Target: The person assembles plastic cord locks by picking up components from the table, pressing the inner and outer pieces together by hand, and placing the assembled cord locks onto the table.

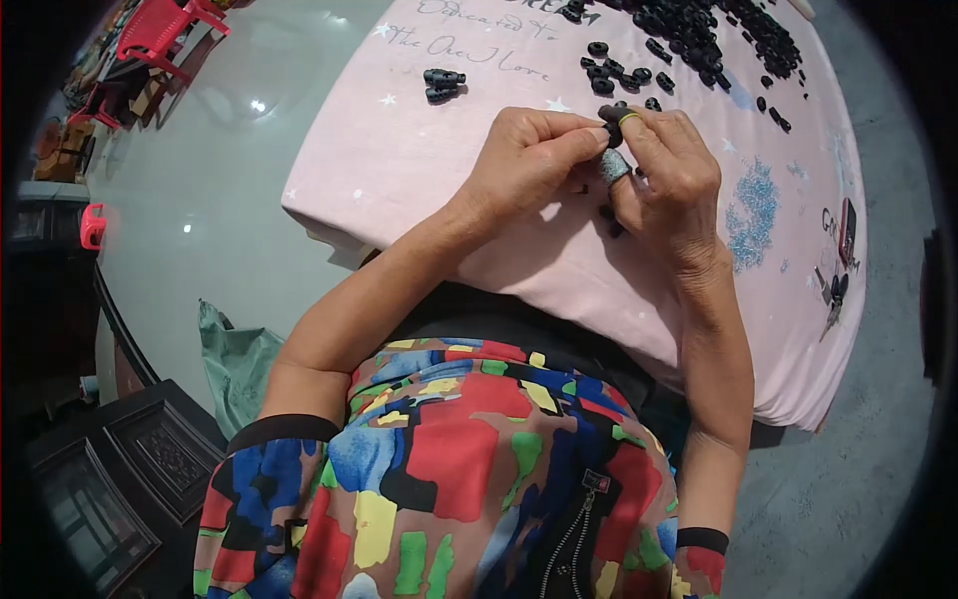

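Note:
Over the pink cloth, my left hand (pixel 534 155) pinches a small black piece (pixel 613 133) between thumb and index finger. My right hand (pixel 669 175) meets it there, its fingers closed on the same piece. A dark cover with a yellow band sits on a right fingertip, and a silvery-grey wrap (pixel 614 167) is round another finger or thumb. More black parts (pixel 612 222) lie just below the hands, partly hidden by the right one. Beyond the hands are loose black parts (pixel 602 85), and two joined black pieces (pixel 441 86) lie to the left.
A large heap of black parts (pixel 689 40) covers the table's far side. Blue beads or grains (pixel 753 215) are spread on the pink cloth (pixel 349 170) at the right, near small scissors (pixel 834 299). Red chairs (pixel 150 40) and a green bag (pixel 235 359) stand at the left.

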Available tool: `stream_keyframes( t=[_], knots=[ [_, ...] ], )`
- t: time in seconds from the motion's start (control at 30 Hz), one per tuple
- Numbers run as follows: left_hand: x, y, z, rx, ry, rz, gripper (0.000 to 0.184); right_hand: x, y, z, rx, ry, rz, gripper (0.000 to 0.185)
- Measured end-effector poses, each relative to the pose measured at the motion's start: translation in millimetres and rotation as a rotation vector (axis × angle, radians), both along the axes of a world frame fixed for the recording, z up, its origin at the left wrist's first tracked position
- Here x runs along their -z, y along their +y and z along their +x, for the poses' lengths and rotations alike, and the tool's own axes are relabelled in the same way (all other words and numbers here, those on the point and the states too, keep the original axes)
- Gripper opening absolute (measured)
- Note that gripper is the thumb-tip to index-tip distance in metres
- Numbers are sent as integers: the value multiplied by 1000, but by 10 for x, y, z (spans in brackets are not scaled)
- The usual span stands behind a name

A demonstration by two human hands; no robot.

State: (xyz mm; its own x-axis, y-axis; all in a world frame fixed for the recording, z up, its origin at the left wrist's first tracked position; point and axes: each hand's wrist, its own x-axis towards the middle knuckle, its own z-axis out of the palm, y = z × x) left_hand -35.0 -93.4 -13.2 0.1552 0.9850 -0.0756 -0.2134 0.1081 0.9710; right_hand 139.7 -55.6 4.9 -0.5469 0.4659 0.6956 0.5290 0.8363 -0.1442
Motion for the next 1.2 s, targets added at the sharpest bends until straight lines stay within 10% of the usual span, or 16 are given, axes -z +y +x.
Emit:
stream_keyframes(
  t=[0.33, 0.73, 1.03, 1.2],
  knots=[
    [53, 49, -21, -34, -222, -10, 33, 1, 85, 85, -23, 205, -139, 23],
    [15, 0, -86, -63, -159, 51, 31, -8, 175, 257, -515, 1212, -1673, 38],
    [11, -10, -107, -55, -91, 37, 30, 21, 174, 219, -613, 1335, -1746, 30],
    [59, 12, -99, -50, -150, 47, 30, 20, 63, 72, -154, 561, -727, 24]
  ],
)
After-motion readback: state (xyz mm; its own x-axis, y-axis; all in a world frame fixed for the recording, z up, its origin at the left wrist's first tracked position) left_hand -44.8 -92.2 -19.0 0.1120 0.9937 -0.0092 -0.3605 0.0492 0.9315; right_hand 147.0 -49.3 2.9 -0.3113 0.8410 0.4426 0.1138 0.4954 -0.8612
